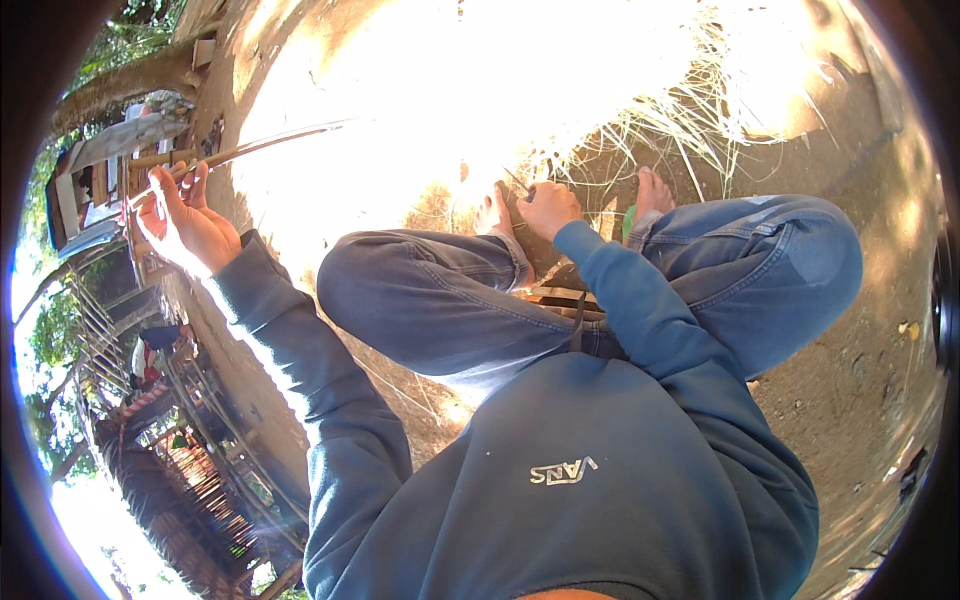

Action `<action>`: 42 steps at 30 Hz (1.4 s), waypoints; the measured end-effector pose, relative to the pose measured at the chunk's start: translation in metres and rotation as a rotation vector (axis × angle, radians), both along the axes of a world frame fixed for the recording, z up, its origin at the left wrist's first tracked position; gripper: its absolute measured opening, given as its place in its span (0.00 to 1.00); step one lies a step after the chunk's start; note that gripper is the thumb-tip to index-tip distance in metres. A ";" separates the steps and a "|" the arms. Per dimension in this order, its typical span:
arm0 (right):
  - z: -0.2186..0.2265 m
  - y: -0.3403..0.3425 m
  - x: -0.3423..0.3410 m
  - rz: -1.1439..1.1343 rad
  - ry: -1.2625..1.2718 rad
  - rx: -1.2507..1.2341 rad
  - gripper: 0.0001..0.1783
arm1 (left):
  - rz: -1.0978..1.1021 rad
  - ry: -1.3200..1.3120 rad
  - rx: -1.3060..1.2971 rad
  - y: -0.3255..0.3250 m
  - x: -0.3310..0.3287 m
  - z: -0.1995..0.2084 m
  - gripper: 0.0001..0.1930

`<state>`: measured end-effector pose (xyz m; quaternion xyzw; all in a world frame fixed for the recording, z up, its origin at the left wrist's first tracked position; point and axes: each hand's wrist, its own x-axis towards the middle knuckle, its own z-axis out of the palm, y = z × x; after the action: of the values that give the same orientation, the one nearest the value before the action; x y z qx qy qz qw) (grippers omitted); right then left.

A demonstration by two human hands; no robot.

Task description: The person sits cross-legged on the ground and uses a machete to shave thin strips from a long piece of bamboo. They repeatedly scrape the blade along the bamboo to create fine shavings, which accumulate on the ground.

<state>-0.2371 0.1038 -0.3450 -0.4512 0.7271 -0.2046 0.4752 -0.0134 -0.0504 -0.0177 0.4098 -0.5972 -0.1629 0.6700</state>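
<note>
1. Bare brown ground [820,430] spreads outdoors under strong sun, its far middle washed out to white.
2. Along the ground's left edge stand a thatched hut [165,510] and, farther off, a cluttered wooden shelter [110,190].
3. The seated person [590,420] wears a dark blue sweatshirt and jeans [420,280], knees spread, with bare feet [652,190] on the ground.
4. Pale, thin strips [690,125] lie in a loose tangle toward the ground's far right corner, beyond the feet. They look like material already worked, though this is a judgement; nothing shows how many remain to be done.
5. One long, slender strip [270,143] is in the air toward the ground's far left corner, slanting from the left hand into the glare, where its other end is lost. It seems to be the piece in hand, its working unfinished.
6. The left hand [187,222] is raised out to the side, pinching that strip between thumb and fingers.
7. The right hand [552,208], between the feet, is clenched around a thin dark tool [516,181], perhaps a knife. The tool appears apart from the strip's visible length.
</note>
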 end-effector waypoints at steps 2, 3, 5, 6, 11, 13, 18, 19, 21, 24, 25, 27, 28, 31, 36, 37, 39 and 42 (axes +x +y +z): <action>-0.030 -0.001 -0.006 -0.007 0.030 0.010 0.21 | -0.002 0.013 -0.001 0.000 0.000 -0.001 0.12; -0.041 -0.002 -0.009 -0.010 0.046 0.013 0.21 | -0.003 0.020 -0.003 0.001 0.001 -0.001 0.12; -0.057 -0.006 -0.017 -0.036 0.073 0.067 0.22 | 0.005 0.023 0.001 -0.001 0.005 0.000 0.12; -0.065 -0.006 -0.021 -0.053 0.087 0.096 0.22 | 0.005 0.024 0.004 -0.003 0.006 0.000 0.13; -0.073 -0.001 -0.026 -0.053 0.095 0.065 0.23 | 0.068 0.032 -0.007 -0.005 0.010 0.005 0.15; -0.046 -0.006 -0.018 0.017 0.056 0.026 0.22 | 0.114 0.057 -0.030 -0.002 0.006 0.006 0.16; 0.076 -0.004 0.012 0.142 -0.129 -0.201 0.19 | 0.186 0.043 -0.035 -0.001 0.013 -0.012 0.16; 0.084 -0.002 0.013 0.163 -0.131 -0.257 0.18 | 0.193 0.042 -0.032 -0.002 0.012 -0.012 0.16; 0.073 -0.003 0.013 0.154 -0.145 -0.192 0.18 | 0.214 0.038 -0.029 0.000 0.012 -0.013 0.16; 0.032 -0.009 0.007 0.095 -0.065 -0.062 0.18 | 0.245 0.085 -0.023 0.003 0.011 -0.012 0.12; 0.016 -0.008 0.000 0.064 -0.019 -0.007 0.17 | 0.244 0.083 -0.022 0.004 0.008 -0.011 0.13; -0.009 -0.006 -0.015 0.050 0.024 0.014 0.17 | 0.241 0.084 -0.019 0.009 0.005 -0.012 0.13; -0.015 -0.007 -0.019 0.044 0.046 0.024 0.18 | 0.235 0.084 -0.021 0.007 0.006 -0.012 0.13; -0.020 -0.013 -0.018 0.042 0.113 0.023 0.19 | 0.223 0.074 -0.028 0.002 0.019 -0.013 0.14; 0.006 -0.006 -0.006 0.079 0.087 -0.061 0.20 | 0.247 0.059 -0.014 0.007 0.018 -0.015 0.15; 0.011 -0.007 -0.005 0.084 0.071 -0.071 0.20 | 0.250 0.066 -0.013 0.007 0.018 -0.016 0.15; -0.002 -0.007 -0.007 0.080 0.090 -0.027 0.20 | 0.252 0.079 -0.016 0.007 0.018 -0.017 0.15; -0.048 -0.002 -0.026 0.010 0.131 0.027 0.21 | 0.242 0.074 0.005 0.006 0.012 -0.014 0.14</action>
<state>-0.2627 0.1021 -0.3928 -0.4609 0.7571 -0.1622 0.4337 -0.0017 -0.0446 -0.0316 0.4743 -0.5178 -0.0973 0.7053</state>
